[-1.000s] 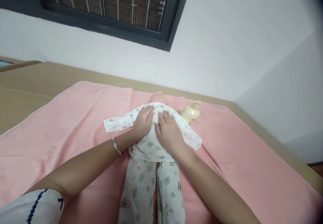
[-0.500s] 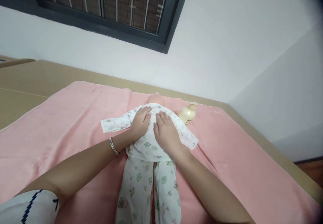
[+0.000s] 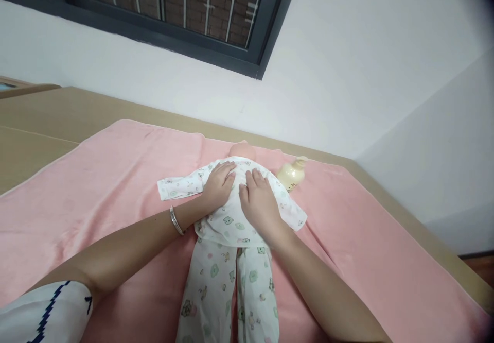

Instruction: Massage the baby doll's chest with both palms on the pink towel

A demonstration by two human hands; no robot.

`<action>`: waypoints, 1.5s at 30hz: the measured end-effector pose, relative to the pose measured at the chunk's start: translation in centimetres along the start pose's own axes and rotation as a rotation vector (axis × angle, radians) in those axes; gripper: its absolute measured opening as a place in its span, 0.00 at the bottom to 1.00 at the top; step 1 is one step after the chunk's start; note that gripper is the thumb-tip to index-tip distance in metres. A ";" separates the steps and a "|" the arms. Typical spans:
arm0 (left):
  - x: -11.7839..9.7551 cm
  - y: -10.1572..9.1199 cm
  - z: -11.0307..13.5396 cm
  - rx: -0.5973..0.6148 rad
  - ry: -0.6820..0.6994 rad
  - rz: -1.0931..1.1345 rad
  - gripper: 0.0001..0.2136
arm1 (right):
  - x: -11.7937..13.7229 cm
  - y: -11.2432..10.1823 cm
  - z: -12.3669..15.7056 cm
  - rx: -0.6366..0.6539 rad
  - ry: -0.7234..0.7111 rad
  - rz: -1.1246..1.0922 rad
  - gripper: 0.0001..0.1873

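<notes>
A baby doll lies stretched out, its bald head (image 3: 242, 150) at the far end and its face not visible. It wears a white printed top (image 3: 231, 224) and matching trousers (image 3: 214, 276), with the sleeves spread to both sides. My left hand (image 3: 219, 186) rests flat on the left of the doll's upper body, palm down, with a silver bangle on the wrist. Across from it, my right hand (image 3: 260, 199) lies on the right side of the top, fingers extended. Neither hand grips anything.
A pale yellow pump bottle (image 3: 291, 174) is beside the doll's right-hand sleeve. Under everything is a pink blanket (image 3: 127, 178) over a tan surface (image 3: 57, 114). A white wall (image 3: 328, 75) and a dark-framed barred window (image 3: 162, 29) stand behind.
The view has shifted slightly, so everything sits a little further right. Both hands stay on the doll's top; the right hand's fingers have shifted slightly.
</notes>
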State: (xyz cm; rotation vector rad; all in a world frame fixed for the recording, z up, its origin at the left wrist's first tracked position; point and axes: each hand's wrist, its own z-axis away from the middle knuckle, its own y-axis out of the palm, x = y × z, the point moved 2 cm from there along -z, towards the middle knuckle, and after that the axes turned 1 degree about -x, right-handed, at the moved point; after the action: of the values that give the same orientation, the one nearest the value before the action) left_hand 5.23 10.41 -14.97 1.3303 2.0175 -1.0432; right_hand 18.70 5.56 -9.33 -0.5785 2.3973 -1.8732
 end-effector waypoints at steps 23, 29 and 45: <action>-0.2 0.2 0.0 0.117 -0.123 -0.381 0.24 | 0.4 -0.8 0.4 0.002 0.073 0.141 0.27; -2.3 0.3 1.0 0.137 -0.018 -0.515 0.22 | -2.2 -0.1 -1.5 0.029 0.013 -0.070 0.29; -3.2 0.0 -0.7 0.238 -0.035 -0.638 0.22 | -0.7 -1.7 -1.1 0.042 0.022 -0.070 0.19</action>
State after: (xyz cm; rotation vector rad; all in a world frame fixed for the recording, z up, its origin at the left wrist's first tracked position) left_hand 6.53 9.24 -12.20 0.7558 2.4123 -1.6070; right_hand 19.53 6.47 -7.55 -0.6508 2.3745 -1.9624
